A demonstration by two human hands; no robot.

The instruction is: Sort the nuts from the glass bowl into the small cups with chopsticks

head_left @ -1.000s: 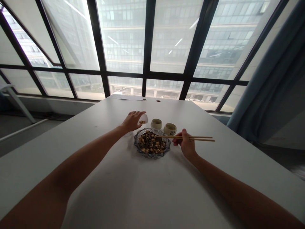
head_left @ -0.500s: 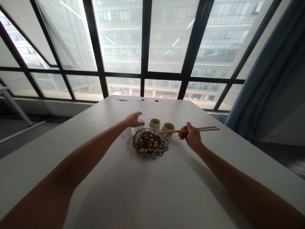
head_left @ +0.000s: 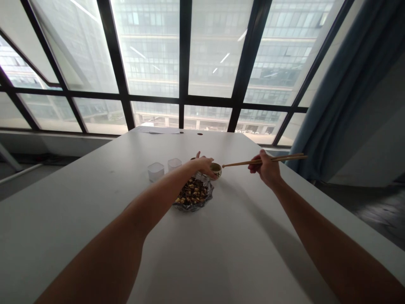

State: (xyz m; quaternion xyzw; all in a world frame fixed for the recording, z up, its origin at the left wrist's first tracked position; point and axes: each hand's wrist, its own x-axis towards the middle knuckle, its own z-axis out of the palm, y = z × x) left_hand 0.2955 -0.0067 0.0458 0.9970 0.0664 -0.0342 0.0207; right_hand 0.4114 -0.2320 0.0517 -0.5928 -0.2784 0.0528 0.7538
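Note:
My right hand [head_left: 266, 169] is closed around a pair of wooden chopsticks [head_left: 237, 164], held nearly level above the table. A small brownish bit shows at their tips, too small to name. My left hand [head_left: 204, 164] reaches over the far side of a scalloped glass bowl [head_left: 208, 197], thumb and fingers apart at the left side of a small greenish ceramic cup [head_left: 216, 171] with dark marks. Whether it touches the cup I cannot tell. Brown and yellowish mixed pieces [head_left: 193, 191], like nuts or seeds, fill the bowl; my forearm covers its left part.
Two clear plastic cups [head_left: 156, 173] stand left of my forearm. The other ceramic cup is mostly hidden behind my left hand. White paper [head_left: 161, 130] lies at the table's far edge, below large windows. A blue curtain [head_left: 319, 101] hangs at right.
My left hand has moved right, from the clear cups to the ceramic cups. The chopsticks have moved right, away from above the bowl, and a small bit now shows at their tips.

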